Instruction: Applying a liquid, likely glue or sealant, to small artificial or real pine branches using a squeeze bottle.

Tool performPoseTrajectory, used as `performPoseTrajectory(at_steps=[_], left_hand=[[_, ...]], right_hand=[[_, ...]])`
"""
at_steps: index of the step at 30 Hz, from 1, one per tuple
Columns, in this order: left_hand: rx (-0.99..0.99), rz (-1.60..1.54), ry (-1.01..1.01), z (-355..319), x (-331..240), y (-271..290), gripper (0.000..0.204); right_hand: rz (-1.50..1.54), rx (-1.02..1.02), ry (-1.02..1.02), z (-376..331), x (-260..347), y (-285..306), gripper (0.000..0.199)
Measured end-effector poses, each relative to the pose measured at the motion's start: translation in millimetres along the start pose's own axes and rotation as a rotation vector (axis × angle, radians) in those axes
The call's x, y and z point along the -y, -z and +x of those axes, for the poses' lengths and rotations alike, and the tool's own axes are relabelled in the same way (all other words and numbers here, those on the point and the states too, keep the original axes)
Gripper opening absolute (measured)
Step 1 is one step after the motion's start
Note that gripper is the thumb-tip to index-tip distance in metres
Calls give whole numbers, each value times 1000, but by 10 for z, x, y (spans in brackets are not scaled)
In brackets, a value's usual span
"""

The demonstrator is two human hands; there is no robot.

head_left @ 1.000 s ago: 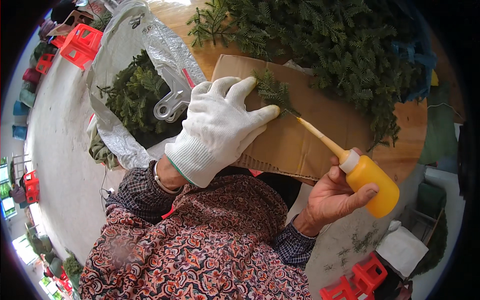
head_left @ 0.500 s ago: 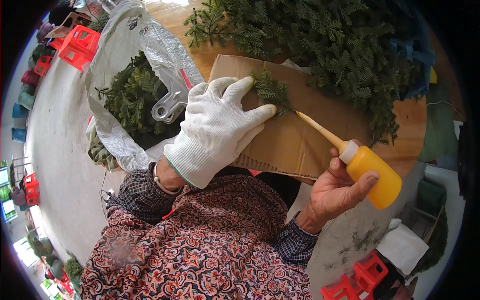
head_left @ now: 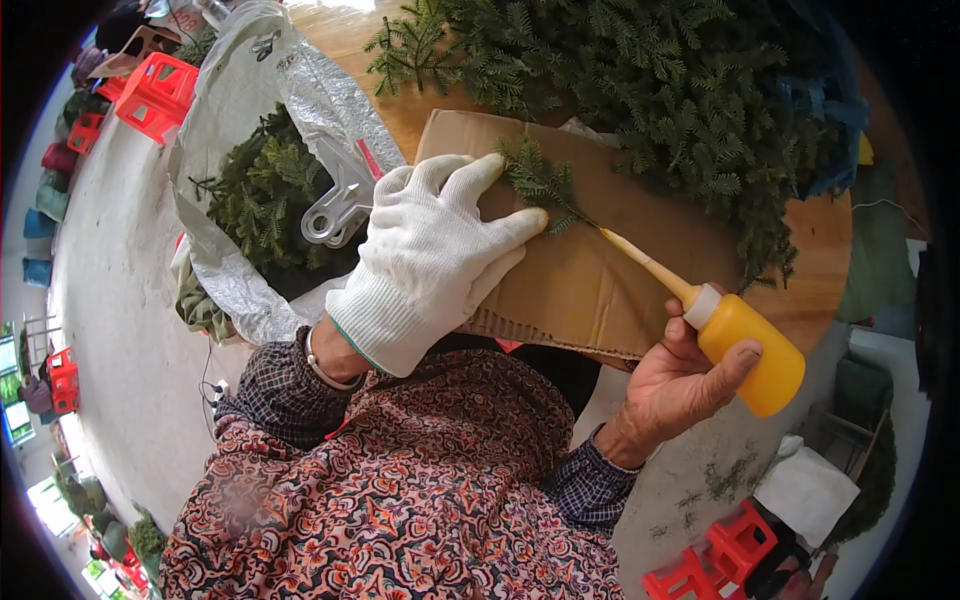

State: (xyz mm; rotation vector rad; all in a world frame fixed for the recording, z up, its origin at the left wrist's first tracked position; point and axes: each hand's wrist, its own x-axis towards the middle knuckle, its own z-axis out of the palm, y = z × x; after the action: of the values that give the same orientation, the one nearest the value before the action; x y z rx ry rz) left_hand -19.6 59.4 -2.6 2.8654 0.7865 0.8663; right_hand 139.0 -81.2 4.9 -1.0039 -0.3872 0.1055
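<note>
My left hand (head_left: 425,250), in a white knitted glove, rests over a brown cardboard sheet (head_left: 650,260). Its thumb and index finger hold a small green fir sprig (head_left: 540,180) against the cardboard. The bare stem of the sprig points down to the right. My bare right hand (head_left: 685,375) is closed around a yellow squeeze bottle (head_left: 755,355) with a long, tapered nozzle. The bottle lies tilted, its nozzle tip right at the end of the stem. Part of the sprig's left edge is covered by the gloved fingertips.
A big heap of fir branches (head_left: 650,80) covers the back of the wooden table (head_left: 820,240). At left, an open whitish sack (head_left: 215,250) holds more greenery (head_left: 262,195), with a large silver clip (head_left: 345,195) at its edge. Red stools (head_left: 158,95) stand on the floor.
The nozzle tip has shifted slightly right and down along with the bottle, staying at the stem's end. The gloved hand and sprig have moved very slightly left.
</note>
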Motion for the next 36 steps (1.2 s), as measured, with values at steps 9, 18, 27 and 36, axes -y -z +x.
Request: performPoseTrajectory(at_steps=[9, 18, 27, 36], left_hand=[[7, -5, 0, -13, 11, 8, 24], [4, -19, -5, -4, 31, -7, 25], [-48, -65, 109, 134, 64, -85, 29], [-10, 2, 6, 319, 130, -424, 18]], right_hand=[[-32, -22, -17, 13, 23, 37, 44], [-57, -92, 0, 24, -1, 55, 46], [66, -120, -54, 112, -95, 238, 48], [135, -135, -112, 265, -260, 424, 45]])
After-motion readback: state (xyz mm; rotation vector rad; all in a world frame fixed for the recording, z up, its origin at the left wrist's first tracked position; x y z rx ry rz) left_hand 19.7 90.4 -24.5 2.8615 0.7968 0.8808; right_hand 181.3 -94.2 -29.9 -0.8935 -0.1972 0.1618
